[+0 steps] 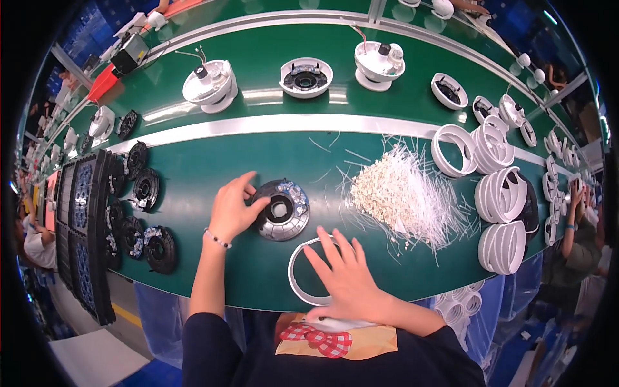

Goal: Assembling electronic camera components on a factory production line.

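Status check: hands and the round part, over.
Left hand touching round black-and-silver part. Right hand flat on white ring. Pile of white ties beside, apart.

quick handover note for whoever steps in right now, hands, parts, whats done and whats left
Left hand: fingers resting on the round black and silver part, no closed grip.
Right hand: flat and open on the white ring at the near table edge.
Done: ring and part both lie in front of the person.
Left: ring is not yet on the part; white cable ties untouched.
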Available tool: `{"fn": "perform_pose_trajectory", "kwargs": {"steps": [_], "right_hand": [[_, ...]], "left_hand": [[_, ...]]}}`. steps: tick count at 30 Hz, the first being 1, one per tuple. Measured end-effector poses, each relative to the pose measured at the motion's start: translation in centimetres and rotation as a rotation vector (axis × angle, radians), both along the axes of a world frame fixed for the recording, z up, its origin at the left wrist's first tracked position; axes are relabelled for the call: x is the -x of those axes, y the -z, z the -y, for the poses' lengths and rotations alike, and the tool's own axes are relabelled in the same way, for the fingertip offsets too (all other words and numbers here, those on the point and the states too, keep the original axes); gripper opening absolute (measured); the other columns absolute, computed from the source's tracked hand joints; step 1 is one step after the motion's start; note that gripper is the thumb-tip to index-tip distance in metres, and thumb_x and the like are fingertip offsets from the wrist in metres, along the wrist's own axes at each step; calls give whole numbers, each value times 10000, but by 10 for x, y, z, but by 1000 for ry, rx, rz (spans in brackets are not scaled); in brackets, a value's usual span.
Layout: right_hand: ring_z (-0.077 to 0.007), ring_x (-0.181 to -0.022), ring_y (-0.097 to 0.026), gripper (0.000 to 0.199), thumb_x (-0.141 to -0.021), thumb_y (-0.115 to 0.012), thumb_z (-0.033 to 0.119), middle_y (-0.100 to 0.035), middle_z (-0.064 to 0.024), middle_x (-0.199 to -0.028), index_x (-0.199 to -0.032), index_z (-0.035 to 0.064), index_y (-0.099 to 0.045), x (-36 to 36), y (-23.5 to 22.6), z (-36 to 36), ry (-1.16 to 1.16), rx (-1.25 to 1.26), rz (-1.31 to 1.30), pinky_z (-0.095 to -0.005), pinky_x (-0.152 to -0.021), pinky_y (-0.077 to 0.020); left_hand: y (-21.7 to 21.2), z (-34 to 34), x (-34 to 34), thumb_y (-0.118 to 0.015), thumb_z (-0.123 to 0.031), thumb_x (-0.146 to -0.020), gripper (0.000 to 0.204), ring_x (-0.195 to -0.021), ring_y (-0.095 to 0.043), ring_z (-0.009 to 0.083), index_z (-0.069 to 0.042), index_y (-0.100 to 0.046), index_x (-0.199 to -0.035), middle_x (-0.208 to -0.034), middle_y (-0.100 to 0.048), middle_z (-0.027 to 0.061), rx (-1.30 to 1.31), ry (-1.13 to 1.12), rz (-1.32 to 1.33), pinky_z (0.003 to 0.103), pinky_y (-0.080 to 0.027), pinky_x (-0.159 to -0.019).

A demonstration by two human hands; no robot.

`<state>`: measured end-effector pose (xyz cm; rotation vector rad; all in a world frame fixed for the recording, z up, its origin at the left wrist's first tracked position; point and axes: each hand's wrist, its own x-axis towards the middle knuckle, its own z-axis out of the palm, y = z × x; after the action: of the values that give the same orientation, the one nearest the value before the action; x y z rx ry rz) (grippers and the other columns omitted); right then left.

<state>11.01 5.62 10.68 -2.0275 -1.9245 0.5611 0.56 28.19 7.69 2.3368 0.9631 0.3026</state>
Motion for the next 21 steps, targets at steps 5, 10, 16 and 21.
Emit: {"fn": "perform_pose_trajectory", "kwargs": {"steps": [5,10,16,21], "right_hand": [[-438,-1193,-210,997,-526,-753,315,-126,-251,-1337,-1306,44,-195,-9,4,-1,-28,29,-49,-590,-902,-233],[-439,-1206,-171,1043,-508,-762,290,-132,-260,-1328,-1317,36,-153,-17,-1,3,6,103,6,-601,-918,-207],[-426,-1188,-217,1084,-475,-776,310,-174,-267,-1307,-1288,-51,-156,-27,5,0,177,-81,-223,-478,-970,-203],[-399,-1173,-252,1143,-468,-809,317,-195,-270,-1301,-1289,-73,-115,-28,2,-21,433,-409,-432,-454,-956,-252]], "left_hand": [[14,-6,-9,-632,-73,-705,206,-714,-577,126,40,-565,-864,-809,-603,109,254,-46,169,240,-467,-641],[27,-2,-3,-578,-15,-755,207,-766,-565,113,38,-509,-943,-856,-592,75,652,-154,446,224,-465,-687],[25,6,-3,-532,33,-768,216,-801,-560,109,29,-456,-970,-880,-590,88,866,-97,572,223,-450,-722],[15,38,-19,-503,-6,-812,184,-735,-579,131,10,-451,-987,-858,-597,101,1014,-104,660,236,-498,-609]]}}
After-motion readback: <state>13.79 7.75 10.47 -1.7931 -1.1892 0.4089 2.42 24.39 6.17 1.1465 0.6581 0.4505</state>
